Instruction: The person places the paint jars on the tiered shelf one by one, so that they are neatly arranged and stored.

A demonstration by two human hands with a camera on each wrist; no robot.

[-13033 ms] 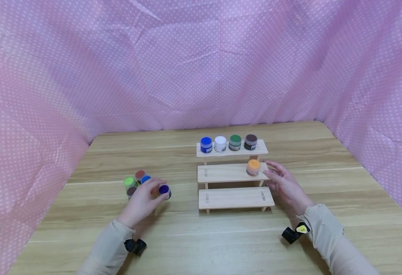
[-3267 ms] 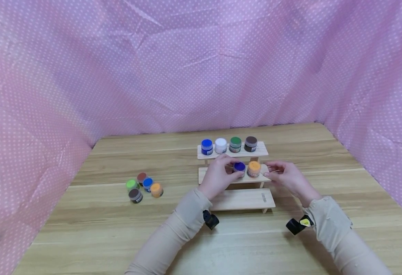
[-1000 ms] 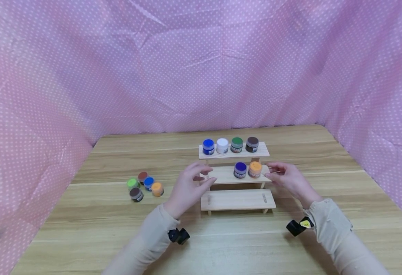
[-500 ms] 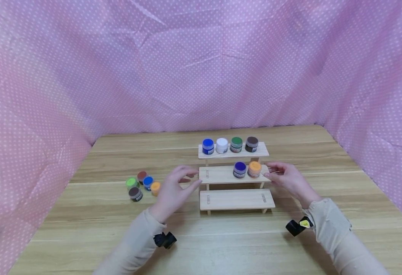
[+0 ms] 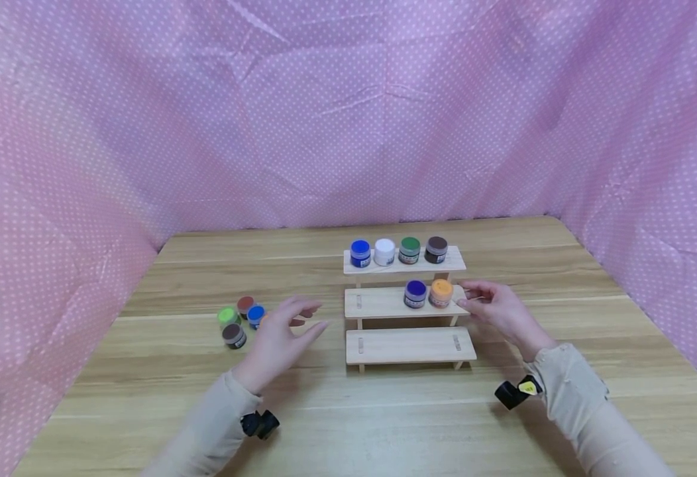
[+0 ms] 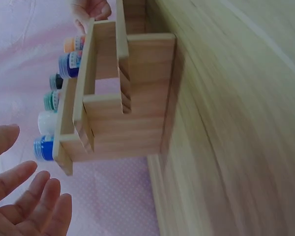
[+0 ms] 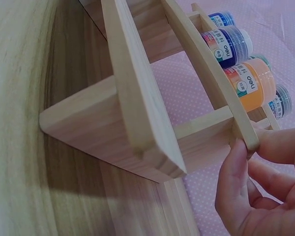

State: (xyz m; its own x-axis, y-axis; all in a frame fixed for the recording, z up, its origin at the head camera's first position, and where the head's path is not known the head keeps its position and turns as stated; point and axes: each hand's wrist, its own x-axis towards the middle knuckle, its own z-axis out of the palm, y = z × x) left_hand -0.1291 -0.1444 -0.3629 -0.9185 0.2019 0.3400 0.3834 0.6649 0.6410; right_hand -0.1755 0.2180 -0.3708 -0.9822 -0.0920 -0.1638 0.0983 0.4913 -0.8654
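Note:
My left hand (image 5: 277, 338) holds nothing, its fingers loosely spread beside the loose paint jars on the left. It partly hides an orange jar there. My right hand (image 5: 500, 311) pinches the right end of the middle tier of a three-tier wooden stand (image 5: 378, 303), as the right wrist view shows at the fingertips (image 7: 238, 152). On that tier a purple-blue paint jar (image 5: 415, 295) sits next to an orange paint jar (image 5: 440, 293). Blue (image 5: 360, 254), white (image 5: 384, 252), green (image 5: 409, 250) and dark brown (image 5: 436, 250) jars line the top tier. The bottom tier (image 5: 408, 346) is bare.
Light green (image 5: 228, 317), red-brown (image 5: 245, 306), blue (image 5: 256, 316) and dark brown (image 5: 234, 336) jars cluster on the wooden table (image 5: 408, 424), left of the stand. A pink dotted cloth (image 5: 324, 132) hangs behind and at both sides.
Over the last seconds the purple-blue jar went from the left cluster to the middle tier, and my left hand let it go. That hand has since drawn back left. My right hand stays put.

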